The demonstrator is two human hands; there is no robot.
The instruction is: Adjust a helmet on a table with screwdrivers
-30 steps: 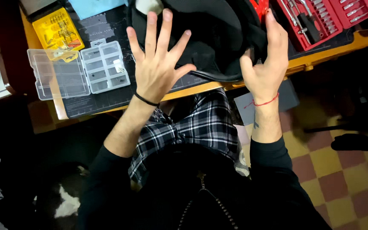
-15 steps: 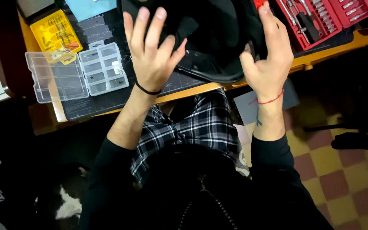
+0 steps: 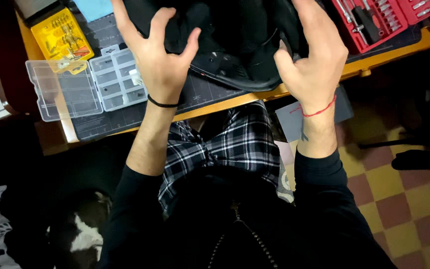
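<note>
A black bag-like object [image 3: 235, 45] lies on the dark cutting mat at the desk's front edge. My left hand [image 3: 158, 57] hovers over its left side, fingers spread and curled, holding nothing. My right hand [image 3: 312, 60] is raised at the bag's right side, fingers bent, also with nothing in it. Whether either hand touches the fabric I cannot tell. A black band circles my left wrist, a red thread my right.
A clear plastic compartment box [image 3: 88, 87] lies open at the left on the mat [image 3: 210, 94]. Behind it sits a yellow bit case [image 3: 63, 37]. A red tool case [image 3: 379, 20] is at the back right. The wooden desk edge [image 3: 389, 55] runs diagonally; checkered floor lies right.
Both hands moved forward from a raised, open-palmed pose to the sides of the black bag, and the fingers have curled inward.
</note>
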